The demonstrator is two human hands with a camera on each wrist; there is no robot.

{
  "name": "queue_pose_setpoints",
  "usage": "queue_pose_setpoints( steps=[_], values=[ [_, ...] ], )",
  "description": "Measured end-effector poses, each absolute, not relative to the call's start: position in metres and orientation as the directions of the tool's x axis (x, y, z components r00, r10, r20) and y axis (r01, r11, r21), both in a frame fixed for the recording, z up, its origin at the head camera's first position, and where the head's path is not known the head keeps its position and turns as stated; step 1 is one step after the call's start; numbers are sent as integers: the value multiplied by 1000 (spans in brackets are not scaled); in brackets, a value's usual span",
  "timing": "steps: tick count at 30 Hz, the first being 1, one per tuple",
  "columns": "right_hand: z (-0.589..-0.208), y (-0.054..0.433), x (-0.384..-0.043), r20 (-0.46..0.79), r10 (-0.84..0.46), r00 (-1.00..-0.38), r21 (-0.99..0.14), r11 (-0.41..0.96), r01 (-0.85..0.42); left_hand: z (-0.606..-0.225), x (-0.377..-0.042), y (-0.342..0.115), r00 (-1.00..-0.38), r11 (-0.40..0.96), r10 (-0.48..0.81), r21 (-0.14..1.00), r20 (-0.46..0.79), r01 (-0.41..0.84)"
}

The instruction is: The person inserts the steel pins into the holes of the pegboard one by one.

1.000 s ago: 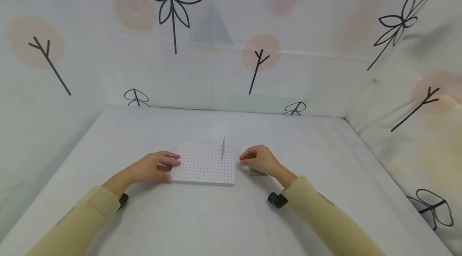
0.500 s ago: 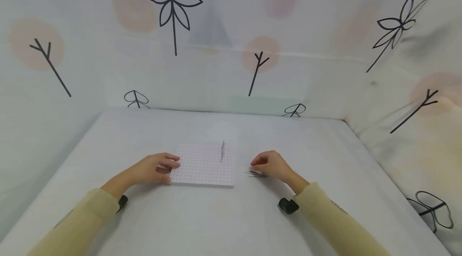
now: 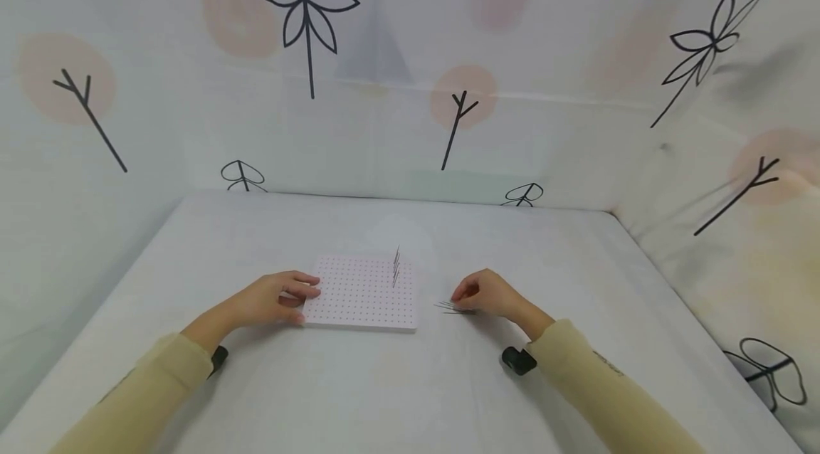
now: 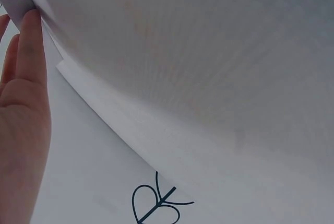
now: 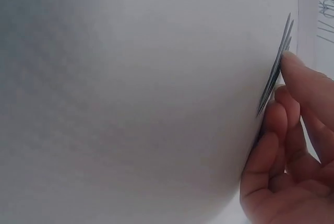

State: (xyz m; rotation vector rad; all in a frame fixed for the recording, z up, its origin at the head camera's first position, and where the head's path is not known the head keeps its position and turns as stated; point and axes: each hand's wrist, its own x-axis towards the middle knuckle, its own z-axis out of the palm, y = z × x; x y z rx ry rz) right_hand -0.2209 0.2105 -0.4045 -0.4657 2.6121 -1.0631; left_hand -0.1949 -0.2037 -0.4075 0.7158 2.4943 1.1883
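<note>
A white board (image 3: 359,294) with a grid of small holes lies in the middle of the table. Several thin metal needles (image 3: 396,269) stand upright in a row near its right side. Relaxed fingers of my left hand (image 3: 272,297) rest along the board's left edge, the thumb by its front corner. To the right of the board, my right hand (image 3: 490,296) is down at a small pile of loose needles (image 3: 453,309). In the right wrist view the thumb touches the needles (image 5: 274,70), and the other fingers curl beside them; whether one is pinched I cannot tell.
A white cloth covers the table (image 3: 384,397). Behind and at the sides hangs a pale curtain (image 3: 397,134) with drawn flowers and twigs. A dark wrist camera (image 3: 517,361) sits under the right cuff.
My right hand has moved right, away from the board's edge, and come down onto the loose needles. The left hand and the standing needles have stayed in place.
</note>
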Motion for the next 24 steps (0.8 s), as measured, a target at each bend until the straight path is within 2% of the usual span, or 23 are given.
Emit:
queue_pose_setpoints(
  steps=[18, 24],
  values=[
    [-402, 201, -219, -189, -457, -869, -638, 730, -245, -405, -192, -202, -840, 538, 540, 786, -46, 303],
    [-401, 204, -218, -204, -483, -852, -662, 709, -243, -404, -192, -202, -838, 540, 543, 784, -48, 305]
  ],
)
